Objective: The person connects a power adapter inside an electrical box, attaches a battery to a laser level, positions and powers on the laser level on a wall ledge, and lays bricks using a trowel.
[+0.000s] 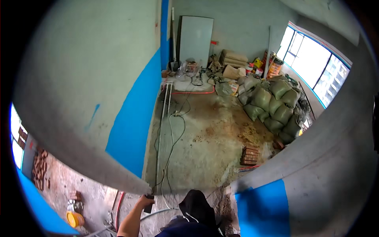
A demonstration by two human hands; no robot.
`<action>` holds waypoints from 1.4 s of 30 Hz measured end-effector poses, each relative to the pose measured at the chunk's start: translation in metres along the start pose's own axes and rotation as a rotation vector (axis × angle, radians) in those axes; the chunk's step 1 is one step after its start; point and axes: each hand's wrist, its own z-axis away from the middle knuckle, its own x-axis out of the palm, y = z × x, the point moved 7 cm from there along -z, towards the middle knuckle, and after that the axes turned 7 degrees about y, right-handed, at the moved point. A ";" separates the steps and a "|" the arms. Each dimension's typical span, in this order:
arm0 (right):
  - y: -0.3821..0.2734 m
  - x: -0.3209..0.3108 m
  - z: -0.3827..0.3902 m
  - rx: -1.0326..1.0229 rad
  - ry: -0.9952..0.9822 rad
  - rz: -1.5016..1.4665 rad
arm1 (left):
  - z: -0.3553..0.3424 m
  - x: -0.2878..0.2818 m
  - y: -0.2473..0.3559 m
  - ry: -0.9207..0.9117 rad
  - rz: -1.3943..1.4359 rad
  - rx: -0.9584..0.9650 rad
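Fingers of the left hand [143, 202] clamp a dark, flat object [149, 207] at near left, likely for steadiness, the right hand out of view, while sacks [272, 103] at far right lean together, apparently for support.

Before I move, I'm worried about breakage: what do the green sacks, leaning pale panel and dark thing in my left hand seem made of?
Green sacks: probably woven plastic, faint sheen, creased and bulging. Pale panel: smooth, even face, perhaps coated board or metal. Dark thing: flat, maybe plastic or glass; too small to tell.
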 end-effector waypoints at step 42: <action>-0.966 -0.459 -0.629 -0.123 -0.252 -1.170 | -0.624 0.297 1.193 -1.099 0.156 0.409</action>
